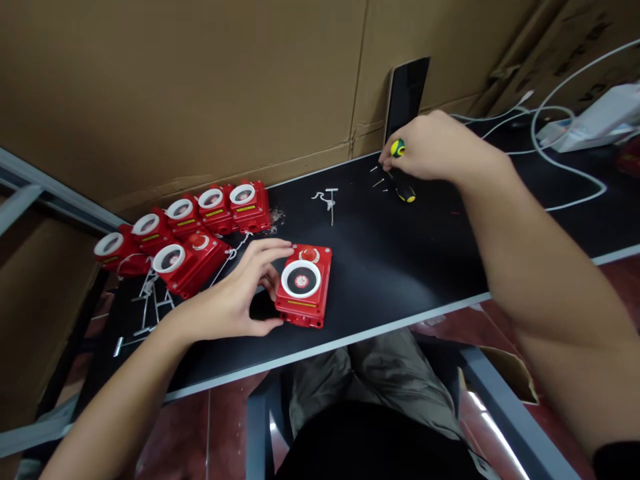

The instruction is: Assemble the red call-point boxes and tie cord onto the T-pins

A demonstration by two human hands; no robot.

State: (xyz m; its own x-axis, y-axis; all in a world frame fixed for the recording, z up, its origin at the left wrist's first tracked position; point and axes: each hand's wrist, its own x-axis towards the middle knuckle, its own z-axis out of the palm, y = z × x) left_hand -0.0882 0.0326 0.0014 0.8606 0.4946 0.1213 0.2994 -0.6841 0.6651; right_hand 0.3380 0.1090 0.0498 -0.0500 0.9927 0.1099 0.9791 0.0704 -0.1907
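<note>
My left hand (pixel 235 297) holds a red alarm box (pixel 314 303) by its left side, fingers at the top corner and thumb at the bottom corner. The box lies on the table, its white ring and dark round face turned up. Farther right, my right hand (pixel 430 147) is closed around a screwdriver with a green and yellow handle (pixel 398 148). Its fingertips reach down to the table beside a few small screws (pixel 379 183); whether they pinch a screw cannot be seen. A second screwdriver, black and yellow (pixel 406 194), lies just below that hand.
Several more red alarm boxes (pixel 250 207) stand grouped at the left, one in front (pixel 193 263). Metal T-shaped rods (pixel 145 310) lie by them; another T-rod with string (pixel 331 205) is mid-table. A dark flat panel (pixel 407 93) leans on the cardboard. White cables (pixel 575 193) run at right.
</note>
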